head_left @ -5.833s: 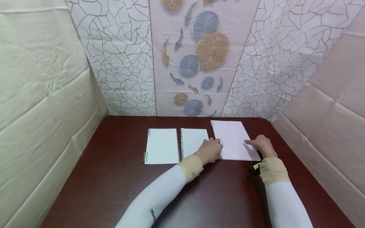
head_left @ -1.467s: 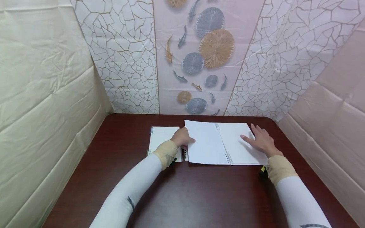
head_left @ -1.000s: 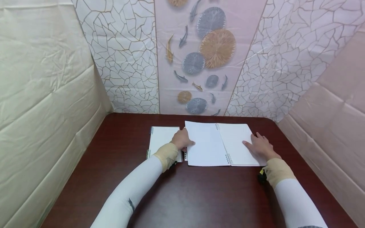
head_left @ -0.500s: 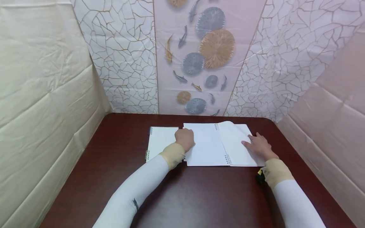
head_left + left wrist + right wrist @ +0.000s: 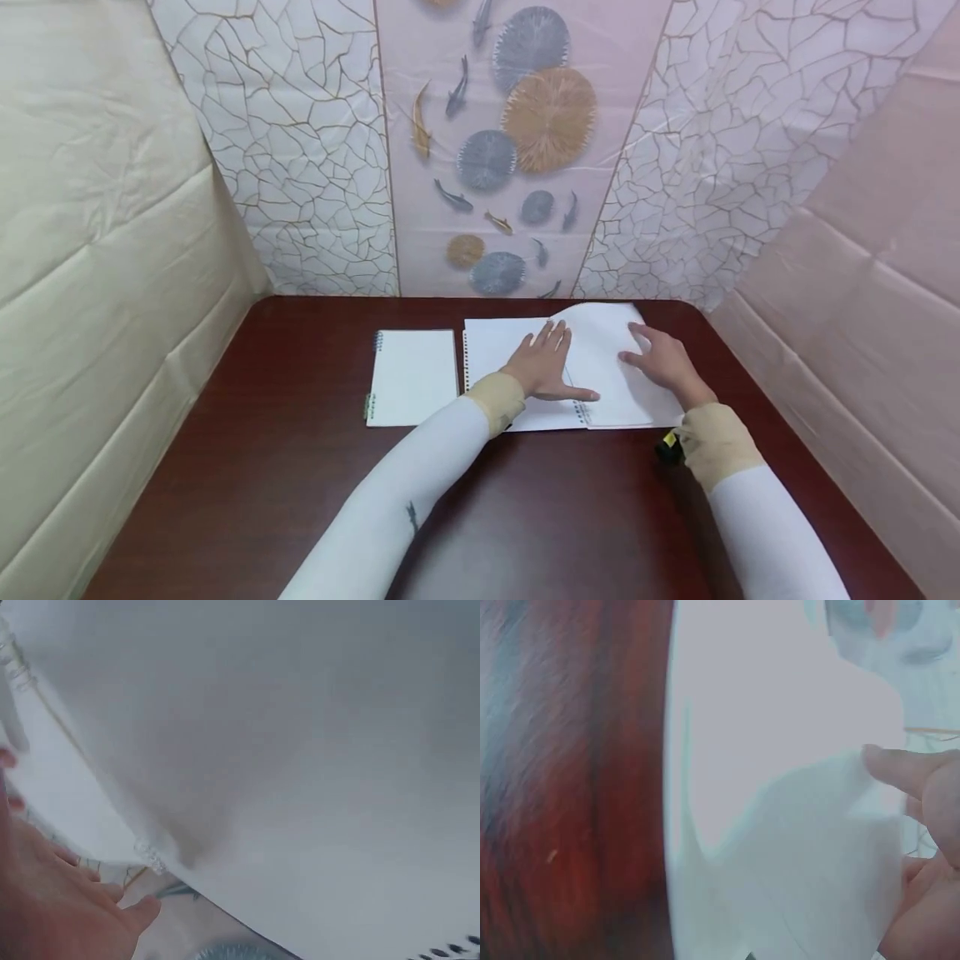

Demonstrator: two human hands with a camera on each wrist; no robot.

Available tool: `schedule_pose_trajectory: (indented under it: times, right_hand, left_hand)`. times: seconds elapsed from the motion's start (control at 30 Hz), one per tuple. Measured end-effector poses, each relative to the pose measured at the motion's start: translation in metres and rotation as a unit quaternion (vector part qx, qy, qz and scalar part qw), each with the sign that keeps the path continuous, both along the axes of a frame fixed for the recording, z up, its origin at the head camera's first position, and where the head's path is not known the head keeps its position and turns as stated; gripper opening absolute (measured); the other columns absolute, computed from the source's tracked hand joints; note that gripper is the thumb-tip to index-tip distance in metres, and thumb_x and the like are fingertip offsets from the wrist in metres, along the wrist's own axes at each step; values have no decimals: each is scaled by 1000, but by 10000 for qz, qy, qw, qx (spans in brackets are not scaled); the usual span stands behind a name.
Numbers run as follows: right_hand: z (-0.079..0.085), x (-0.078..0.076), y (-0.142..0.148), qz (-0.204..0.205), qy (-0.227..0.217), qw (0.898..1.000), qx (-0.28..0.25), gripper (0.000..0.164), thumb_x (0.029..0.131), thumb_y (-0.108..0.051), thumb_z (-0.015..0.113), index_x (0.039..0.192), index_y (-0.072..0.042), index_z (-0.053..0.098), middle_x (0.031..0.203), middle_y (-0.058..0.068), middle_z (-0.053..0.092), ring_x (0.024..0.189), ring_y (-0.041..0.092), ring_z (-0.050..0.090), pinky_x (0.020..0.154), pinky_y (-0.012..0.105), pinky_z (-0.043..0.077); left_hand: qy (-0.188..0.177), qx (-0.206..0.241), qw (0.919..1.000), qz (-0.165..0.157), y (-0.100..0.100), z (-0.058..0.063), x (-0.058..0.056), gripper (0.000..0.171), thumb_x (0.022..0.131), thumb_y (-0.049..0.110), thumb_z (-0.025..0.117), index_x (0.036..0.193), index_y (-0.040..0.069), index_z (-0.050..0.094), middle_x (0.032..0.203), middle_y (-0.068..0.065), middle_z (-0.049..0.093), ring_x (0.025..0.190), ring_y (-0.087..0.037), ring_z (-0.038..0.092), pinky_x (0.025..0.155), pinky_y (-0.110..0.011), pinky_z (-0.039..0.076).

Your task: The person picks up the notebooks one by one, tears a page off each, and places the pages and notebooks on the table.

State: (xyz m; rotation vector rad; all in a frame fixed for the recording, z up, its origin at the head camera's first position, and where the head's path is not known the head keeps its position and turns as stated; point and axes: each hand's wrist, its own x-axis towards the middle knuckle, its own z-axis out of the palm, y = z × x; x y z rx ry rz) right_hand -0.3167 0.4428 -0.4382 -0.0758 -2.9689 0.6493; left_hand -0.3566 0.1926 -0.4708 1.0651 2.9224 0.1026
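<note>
A large spiral notebook lies open in the head view, its left page (image 5: 491, 340) spread over a smaller notebook whose punched edge (image 5: 466, 367) shows at the side. My left hand (image 5: 542, 367) rests flat with fingers spread across that page, close to the spine. On the right half, a white page (image 5: 603, 354) bows upward. My right hand (image 5: 663, 360) holds this page by its outer edge; in the right wrist view the thumb (image 5: 892, 766) lies on the page and other fingers are partly behind it. In the left wrist view, white paper (image 5: 322, 772) fills most of the picture.
Another spiral notebook (image 5: 412, 375) with a white page lies at the left. The dark red-brown table (image 5: 337, 500) runs to a patterned cloth backdrop (image 5: 300, 167). A small black item with a yellow mark (image 5: 669, 446) sits beneath the right wrist.
A sheet of the large notebook has been turned leftward. My left hand has moved from that sheet's left edge to the spine, and my right hand has taken up another page.
</note>
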Motion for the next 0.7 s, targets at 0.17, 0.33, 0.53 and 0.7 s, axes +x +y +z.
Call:
schedule_pose_trajectory:
  times: [0.17,0.33,0.53,0.7]
  right_hand:
    - [16,-1,-9,-705,470,9931,-804,94,98,-27,76,167,1,17,150,38,48,135,54,51,106,65,47]
    - [26,-7,-16,-1120,665,9874,-894,79,101,-32,72,158,10,36,129,37,62,110,49,67,88,58,59]
    - [25,-12,-17,-505,619,9959,-432,47,107,-25,62,136,11,63,115,33,71,88,37,72,71,46,61]
    - [24,-10,-7,-253,599,9970,-429,42,109,-26,58,133,8,65,107,28,73,80,31,71,65,39,58]
  left_hand:
    - [110,-83,9999,-26,17,-3,-9,138,77,103,39,171,11,-3,178,-8,-10,164,-26,-4,130,-48,13]
    - [8,-25,9998,199,20,0,-18,136,79,102,40,171,10,1,179,-10,-6,164,-26,-2,130,-50,15]
    - [-162,486,9978,425,20,3,-17,125,86,94,43,171,7,13,179,-10,-2,164,-25,3,128,-51,22]
    - [-379,385,9970,559,30,-4,-22,127,85,96,41,170,6,15,179,-9,2,164,-28,7,128,-53,21]
